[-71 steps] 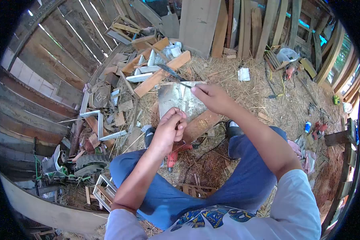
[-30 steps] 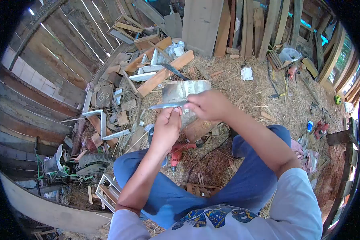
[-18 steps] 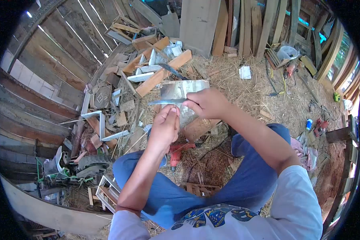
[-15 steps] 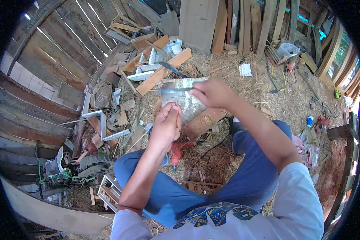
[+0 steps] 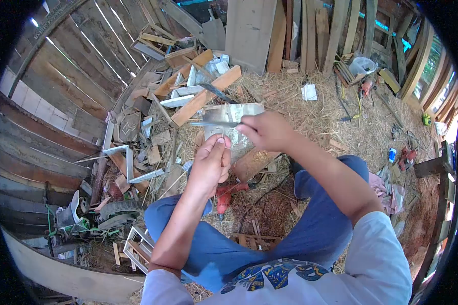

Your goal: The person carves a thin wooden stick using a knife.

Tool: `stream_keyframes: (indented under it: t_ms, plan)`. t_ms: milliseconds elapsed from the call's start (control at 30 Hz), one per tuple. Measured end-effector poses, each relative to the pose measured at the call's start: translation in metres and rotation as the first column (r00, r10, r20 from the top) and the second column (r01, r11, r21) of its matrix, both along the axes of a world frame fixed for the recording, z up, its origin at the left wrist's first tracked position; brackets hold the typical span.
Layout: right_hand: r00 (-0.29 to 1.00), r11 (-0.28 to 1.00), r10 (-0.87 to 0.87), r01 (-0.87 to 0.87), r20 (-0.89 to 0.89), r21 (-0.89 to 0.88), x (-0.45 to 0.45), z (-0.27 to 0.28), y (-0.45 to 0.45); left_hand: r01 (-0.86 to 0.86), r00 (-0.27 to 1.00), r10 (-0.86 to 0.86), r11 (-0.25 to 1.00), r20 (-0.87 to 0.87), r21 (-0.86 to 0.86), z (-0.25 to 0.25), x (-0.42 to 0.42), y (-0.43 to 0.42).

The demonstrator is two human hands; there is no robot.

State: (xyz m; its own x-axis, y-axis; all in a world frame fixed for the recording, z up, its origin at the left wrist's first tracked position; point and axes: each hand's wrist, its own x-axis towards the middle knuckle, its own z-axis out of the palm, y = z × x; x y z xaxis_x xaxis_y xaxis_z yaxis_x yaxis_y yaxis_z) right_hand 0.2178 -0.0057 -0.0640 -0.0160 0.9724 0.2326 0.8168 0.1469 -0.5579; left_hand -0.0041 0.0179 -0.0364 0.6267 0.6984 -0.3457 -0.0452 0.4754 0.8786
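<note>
My right hand point(image 5: 264, 131) is closed around the handle of a knife, whose long blade point(image 5: 213, 124) points left. Just below the blade, my left hand point(image 5: 213, 157) is closed in a pinch around a thin wooden stick, mostly hidden by the fingers. Whether blade and stick touch, I cannot tell. Beneath both hands is a worn pale board point(image 5: 244, 109), with a wooden block point(image 5: 254, 165) on its near side. A red power drill point(image 5: 226, 195) lies between my legs, under the left forearm.
Beyond the board, a dark blade point(image 5: 219, 93) rests by an orange-brown plank point(image 5: 208, 95) and piled offcuts. A white angled frame point(image 5: 131, 162) lies left. Planks point(image 5: 310, 35) lean on the back wall. A blue can point(image 5: 392, 155) and cables lie right, on straw-covered ground.
The knife in my right hand has come down slightly, closer to the left fingers, and its blade now lies flatter to view. My left hand has hardly moved. The view has shifted slightly.
</note>
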Motion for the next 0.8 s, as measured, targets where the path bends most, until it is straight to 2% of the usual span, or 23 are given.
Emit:
stream_keyframes:
  t_ms: [67,133,200,233,267,367,500,567,633,700,767,800]
  plan:
    - [0.996,0.994,0.056,-0.062,0.073,0.091,-0.005,-0.003,0.000,0.002,1.000,-0.002,1.000,-0.016,0.005,-0.001,0.001,-0.001]
    - [0.997,0.995,-0.004,-0.004,0.075,0.100,-0.003,-0.006,0.005,-0.013,1.000,0.016,0.994,-0.021,0.110,-0.004,0.002,-0.004]
    - [0.982,0.990,0.082,-0.100,0.173,0.101,-0.004,-0.005,0.003,-0.017,0.998,0.024,0.993,-0.061,0.118,-0.006,0.003,-0.007]
    - [0.968,0.975,0.180,-0.200,0.177,0.100,-0.006,-0.005,0.001,-0.021,0.994,0.034,0.992,-0.106,0.124,-0.006,0.003,-0.006]
    - [0.968,0.974,0.181,-0.200,0.173,0.102,-0.004,-0.005,0.005,-0.021,0.993,0.035,0.992,-0.110,0.125,-0.006,0.004,-0.004]
    - [0.985,0.977,0.091,-0.117,0.147,0.178,-0.006,-0.010,0.006,-0.061,0.991,0.080,0.985,-0.112,0.163,-0.011,0.008,0.000]
    - [0.985,0.984,0.107,-0.125,0.135,0.130,-0.005,-0.003,0.003,-0.016,0.996,0.030,0.986,-0.083,0.165,-0.005,0.005,-0.005]
    - [0.991,0.987,0.042,-0.061,0.127,0.149,0.007,-0.008,0.010,-0.023,0.996,0.034,0.990,-0.077,0.142,-0.006,0.003,-0.005]
    - [0.980,0.984,0.075,-0.102,0.182,0.145,-0.003,-0.006,0.001,-0.028,0.998,0.036,0.991,-0.058,0.132,-0.005,0.006,-0.004]
    - [0.969,0.981,0.106,-0.139,0.223,0.138,-0.003,-0.003,0.001,-0.016,0.994,0.043,0.969,-0.103,0.247,-0.007,0.005,-0.009]
    - [0.997,0.998,-0.002,-0.003,0.077,0.062,0.008,0.001,0.005,-0.017,0.994,0.040,0.976,-0.099,0.217,-0.007,0.004,-0.008]
    - [0.997,0.998,-0.004,-0.001,0.079,0.060,0.007,0.000,0.003,-0.018,0.996,0.035,0.980,-0.084,0.196,-0.007,0.005,-0.007]
